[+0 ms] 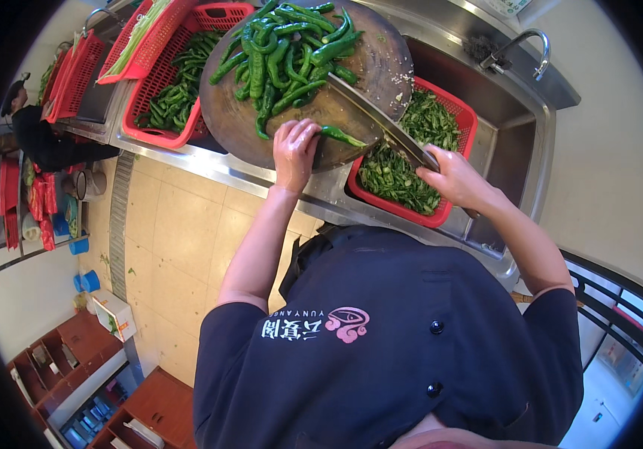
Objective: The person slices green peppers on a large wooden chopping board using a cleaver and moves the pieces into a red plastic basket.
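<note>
On a round wooden chopping board [349,126], my left hand [296,149] has its fingers bent over one end of a green pepper [344,136], whose pale cut end points right. My right hand [456,177] grips the handle of a cleaver [383,120]; its blade lies slantwise over the board, to the right of that pepper. A heap of whole green peppers [282,56] covers the far part of the board. White seeds are scattered near the right edge. Below the blade, a red plastic basket [442,219] holds sliced green peppers [400,179].
The board rests across a stainless steel sink [515,163] with a curved faucet [529,42]. On the left, a red basket [156,137] holds more whole peppers, with a basket of pale green stalks [142,36] above it. Another person [46,134] in dark clothes is farther left.
</note>
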Demonstrator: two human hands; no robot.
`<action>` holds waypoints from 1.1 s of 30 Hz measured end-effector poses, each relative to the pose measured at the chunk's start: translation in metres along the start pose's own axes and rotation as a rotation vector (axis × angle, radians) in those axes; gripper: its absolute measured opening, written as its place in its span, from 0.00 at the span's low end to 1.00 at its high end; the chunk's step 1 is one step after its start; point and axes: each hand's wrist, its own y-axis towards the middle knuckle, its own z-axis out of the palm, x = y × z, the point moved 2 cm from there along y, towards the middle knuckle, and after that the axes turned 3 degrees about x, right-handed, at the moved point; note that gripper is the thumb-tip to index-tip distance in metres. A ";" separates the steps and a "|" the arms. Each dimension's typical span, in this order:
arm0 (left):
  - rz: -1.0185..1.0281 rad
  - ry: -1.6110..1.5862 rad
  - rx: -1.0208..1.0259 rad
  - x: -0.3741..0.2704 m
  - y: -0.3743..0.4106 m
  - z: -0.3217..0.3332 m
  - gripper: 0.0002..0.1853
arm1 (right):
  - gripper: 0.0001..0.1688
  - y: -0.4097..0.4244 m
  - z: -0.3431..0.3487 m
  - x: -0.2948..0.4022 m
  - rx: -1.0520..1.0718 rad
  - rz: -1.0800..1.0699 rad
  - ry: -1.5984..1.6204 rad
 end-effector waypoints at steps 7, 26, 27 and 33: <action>0.009 0.005 -0.036 0.003 -0.003 0.004 0.12 | 0.12 -0.028 -0.007 0.013 0.092 0.012 -0.004; -0.017 -0.045 -0.002 -0.009 0.037 0.008 0.15 | 0.15 0.015 -0.003 0.003 -0.023 0.071 0.131; 0.003 0.013 -0.013 -0.010 0.038 0.012 0.15 | 0.14 0.011 -0.006 0.004 -0.036 0.082 0.138; 0.036 -0.092 -0.011 -0.008 0.014 0.006 0.11 | 0.15 -0.015 -0.007 -0.002 0.014 0.002 0.025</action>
